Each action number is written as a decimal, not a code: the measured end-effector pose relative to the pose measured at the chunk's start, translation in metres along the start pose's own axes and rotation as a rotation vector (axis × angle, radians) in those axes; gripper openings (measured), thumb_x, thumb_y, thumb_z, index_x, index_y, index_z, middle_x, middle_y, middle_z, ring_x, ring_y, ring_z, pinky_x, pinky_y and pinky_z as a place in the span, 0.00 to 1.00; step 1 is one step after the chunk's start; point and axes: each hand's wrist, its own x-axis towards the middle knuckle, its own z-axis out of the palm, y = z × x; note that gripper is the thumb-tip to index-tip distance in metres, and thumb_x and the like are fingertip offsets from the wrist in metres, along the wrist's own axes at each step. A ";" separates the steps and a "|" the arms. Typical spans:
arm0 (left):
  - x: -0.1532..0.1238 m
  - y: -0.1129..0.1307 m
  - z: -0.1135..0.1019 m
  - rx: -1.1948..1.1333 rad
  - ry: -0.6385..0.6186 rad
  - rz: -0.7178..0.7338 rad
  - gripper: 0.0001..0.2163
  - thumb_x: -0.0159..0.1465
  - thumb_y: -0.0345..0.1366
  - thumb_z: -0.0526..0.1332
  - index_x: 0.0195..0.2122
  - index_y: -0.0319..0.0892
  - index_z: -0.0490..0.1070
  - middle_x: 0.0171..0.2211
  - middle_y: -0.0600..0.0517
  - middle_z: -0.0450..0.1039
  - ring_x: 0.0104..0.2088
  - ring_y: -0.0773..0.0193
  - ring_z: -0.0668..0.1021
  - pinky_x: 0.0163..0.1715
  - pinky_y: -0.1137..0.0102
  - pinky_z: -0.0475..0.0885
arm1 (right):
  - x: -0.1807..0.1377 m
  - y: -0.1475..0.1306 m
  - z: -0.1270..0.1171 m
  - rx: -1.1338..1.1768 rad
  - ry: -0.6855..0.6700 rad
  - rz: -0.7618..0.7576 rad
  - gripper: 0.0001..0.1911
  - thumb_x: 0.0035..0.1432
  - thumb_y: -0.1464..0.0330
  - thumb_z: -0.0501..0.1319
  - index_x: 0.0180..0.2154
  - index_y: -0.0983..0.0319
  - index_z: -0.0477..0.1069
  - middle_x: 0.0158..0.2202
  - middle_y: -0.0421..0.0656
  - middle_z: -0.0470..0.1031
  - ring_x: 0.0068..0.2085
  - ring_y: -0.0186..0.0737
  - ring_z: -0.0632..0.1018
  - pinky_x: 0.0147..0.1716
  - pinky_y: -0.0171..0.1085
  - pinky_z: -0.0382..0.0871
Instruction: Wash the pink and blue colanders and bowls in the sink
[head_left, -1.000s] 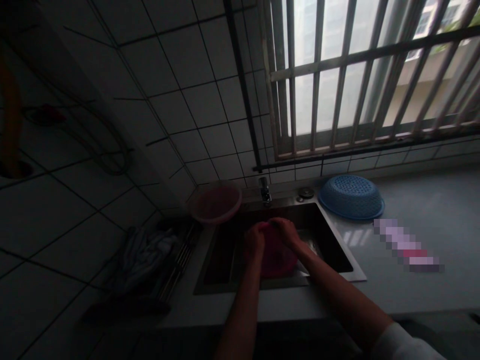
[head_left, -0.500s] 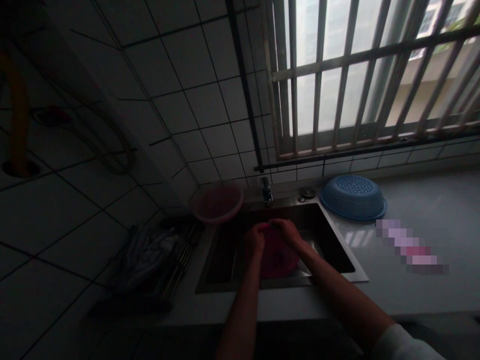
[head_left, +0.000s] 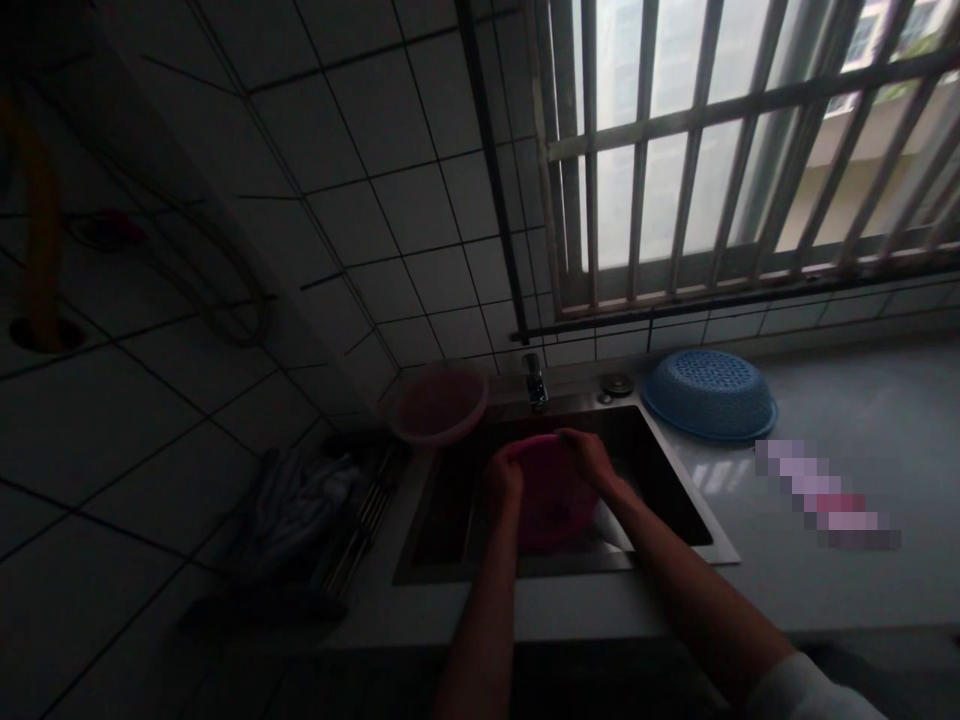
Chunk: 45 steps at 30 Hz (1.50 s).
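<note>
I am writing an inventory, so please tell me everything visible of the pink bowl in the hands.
The pink bowl is bright, round and looks plastic. The left hand and right hand grip its rim, at the sink. Darkness hides its contents, its exact tilt and whether it touches the bottom.

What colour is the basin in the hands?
The basin is deep pink, as the head view shows.

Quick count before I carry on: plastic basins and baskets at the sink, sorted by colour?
Pink: 2 (one basin in the left hand and right hand, over the sink; one paler basin by its back left corner)
Blue: 1 (basket, upside down on the counter)
Total: 3
</note>
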 end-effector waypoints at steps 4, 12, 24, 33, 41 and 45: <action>0.001 -0.001 0.002 0.031 -0.024 -0.003 0.20 0.68 0.25 0.56 0.54 0.49 0.80 0.54 0.49 0.82 0.54 0.61 0.82 0.56 0.69 0.73 | -0.003 -0.005 -0.001 -0.021 0.025 0.035 0.22 0.66 0.73 0.58 0.57 0.57 0.78 0.55 0.45 0.82 0.53 0.45 0.83 0.56 0.39 0.74; 0.002 -0.006 0.004 -0.024 -0.006 0.019 0.20 0.66 0.23 0.57 0.52 0.49 0.82 0.52 0.48 0.83 0.52 0.58 0.83 0.56 0.67 0.73 | -0.002 -0.006 -0.006 -0.023 -0.018 0.015 0.20 0.66 0.73 0.59 0.56 0.56 0.80 0.54 0.44 0.82 0.53 0.46 0.83 0.55 0.38 0.74; 0.002 -0.002 0.001 -0.054 -0.021 0.024 0.21 0.64 0.21 0.57 0.50 0.49 0.82 0.52 0.49 0.83 0.53 0.58 0.82 0.57 0.66 0.73 | -0.001 -0.006 -0.003 0.011 -0.059 -0.016 0.22 0.64 0.73 0.59 0.56 0.55 0.79 0.55 0.43 0.82 0.54 0.45 0.83 0.57 0.39 0.74; -0.002 0.002 0.002 -0.010 -0.096 0.057 0.19 0.66 0.24 0.58 0.49 0.51 0.83 0.51 0.51 0.83 0.52 0.60 0.83 0.55 0.68 0.73 | -0.004 -0.017 0.006 -0.017 -0.071 -0.058 0.23 0.64 0.76 0.58 0.55 0.54 0.80 0.55 0.42 0.82 0.56 0.43 0.82 0.60 0.39 0.71; 0.010 -0.013 0.004 -0.267 0.102 -0.094 0.17 0.65 0.24 0.57 0.49 0.42 0.82 0.48 0.44 0.84 0.47 0.58 0.84 0.50 0.67 0.76 | 0.004 0.014 -0.013 0.008 0.095 0.129 0.20 0.65 0.72 0.60 0.56 0.57 0.79 0.51 0.48 0.84 0.49 0.48 0.85 0.49 0.38 0.76; 0.019 -0.027 0.013 -0.527 0.123 -0.257 0.14 0.62 0.29 0.62 0.48 0.40 0.80 0.45 0.44 0.84 0.41 0.59 0.84 0.42 0.68 0.78 | 0.005 0.023 -0.016 -0.062 0.134 0.206 0.20 0.65 0.71 0.60 0.57 0.58 0.78 0.50 0.50 0.84 0.49 0.49 0.85 0.49 0.38 0.76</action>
